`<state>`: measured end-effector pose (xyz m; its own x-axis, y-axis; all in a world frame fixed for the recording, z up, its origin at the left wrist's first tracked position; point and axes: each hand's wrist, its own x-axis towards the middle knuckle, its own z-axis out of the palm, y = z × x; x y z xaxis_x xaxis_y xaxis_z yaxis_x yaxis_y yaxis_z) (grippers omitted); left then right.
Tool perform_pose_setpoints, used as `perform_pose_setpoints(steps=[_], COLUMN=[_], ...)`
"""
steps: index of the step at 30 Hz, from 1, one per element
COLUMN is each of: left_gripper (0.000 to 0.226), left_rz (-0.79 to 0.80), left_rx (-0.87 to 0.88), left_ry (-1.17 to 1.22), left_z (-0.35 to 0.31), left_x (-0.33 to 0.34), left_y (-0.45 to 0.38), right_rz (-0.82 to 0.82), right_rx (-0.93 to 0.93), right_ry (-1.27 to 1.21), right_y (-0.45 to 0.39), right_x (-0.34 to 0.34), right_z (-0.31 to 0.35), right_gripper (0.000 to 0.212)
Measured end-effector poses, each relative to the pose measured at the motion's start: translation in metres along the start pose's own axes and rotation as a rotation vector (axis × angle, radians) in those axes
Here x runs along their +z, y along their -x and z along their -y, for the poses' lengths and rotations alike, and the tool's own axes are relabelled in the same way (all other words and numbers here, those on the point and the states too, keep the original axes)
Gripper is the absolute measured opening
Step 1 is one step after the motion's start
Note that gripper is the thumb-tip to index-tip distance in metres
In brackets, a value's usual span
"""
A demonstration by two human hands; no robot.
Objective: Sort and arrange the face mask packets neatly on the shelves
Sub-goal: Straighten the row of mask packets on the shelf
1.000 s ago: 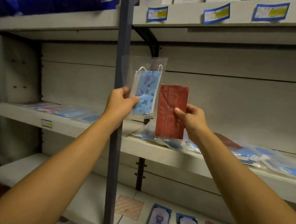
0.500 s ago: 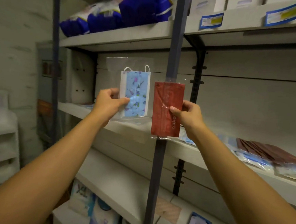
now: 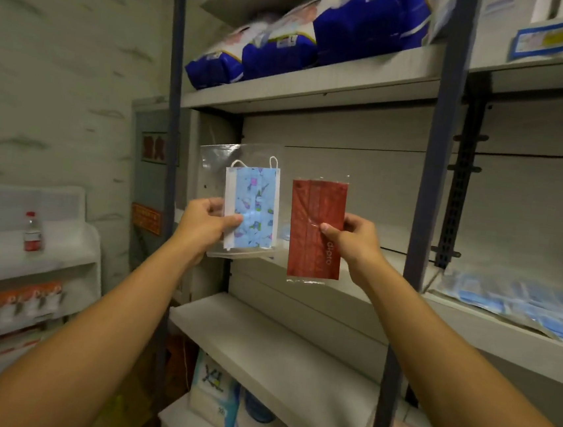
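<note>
A grey metal shelf unit [image 3: 320, 79] with dark blue uprights fills most of the view. On its top board lie bulky blue and white packs [image 3: 311, 33]. To the right, on the middle board, a loose heap of blue mask packets [image 3: 512, 302] lies flat, blurred enough that a count is not possible. At the far left stands a low white rack [image 3: 28, 257] with a small bottle [image 3: 33, 232] upright on top.

Both arms reach forward, and each hand holds one packet upright in the air in front of the middle board, side by side and apart. The left hand [image 3: 203, 224] pinches the lower left edge of a clear packet with a blue patterned mask [image 3: 253, 207], thumb on the front. The right hand [image 3: 353, 239] pinches the right edge of a red mask packet [image 3: 316, 228], thumb pressed on its front.
</note>
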<state>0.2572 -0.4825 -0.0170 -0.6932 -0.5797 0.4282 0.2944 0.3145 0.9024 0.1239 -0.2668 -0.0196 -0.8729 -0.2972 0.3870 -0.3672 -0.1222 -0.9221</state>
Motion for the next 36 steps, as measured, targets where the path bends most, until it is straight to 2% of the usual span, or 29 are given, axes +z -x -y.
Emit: perform_pose_setpoints(steps=[4, 8, 17, 23, 32, 36], left_gripper=[0.041, 0.036, 0.029, 0.023, 0.026, 0.023], left_rz=[0.009, 0.011, -0.044, -0.02, -0.001, -0.013], left_rx=[-0.04, -0.054, -0.094, -0.093, -0.073, -0.055], left_ry=[-0.03, -0.05, -0.062, -0.063, -0.06, -0.057], left_z=[0.023, 0.05, 0.087, 0.104, 0.123, 0.128], left_x=[-0.03, -0.057, -0.103, -0.107, -0.094, -0.09], left_y=[-0.021, -0.036, -0.077, -0.117, -0.203, -0.243], right_rz=[-0.004, 0.008, 0.049, 0.068, 0.058, 0.077], right_rx=[0.027, 0.071, 0.118, 0.1, 0.062, 0.047], right_ry=[0.006, -0.009, -0.028, -0.053, -0.039, -0.061], right_y=[-0.012, -0.022, -0.041, -0.077, -0.162, -0.199], right_x=[0.043, 0.083, 0.155, 0.179, 0.199, 0.204], right_z=[-0.016, -0.035, -0.065, -0.068, -0.084, -0.085], right_gripper=[0.022, 0.026, 0.019, 0.022, 0.027, 0.024])
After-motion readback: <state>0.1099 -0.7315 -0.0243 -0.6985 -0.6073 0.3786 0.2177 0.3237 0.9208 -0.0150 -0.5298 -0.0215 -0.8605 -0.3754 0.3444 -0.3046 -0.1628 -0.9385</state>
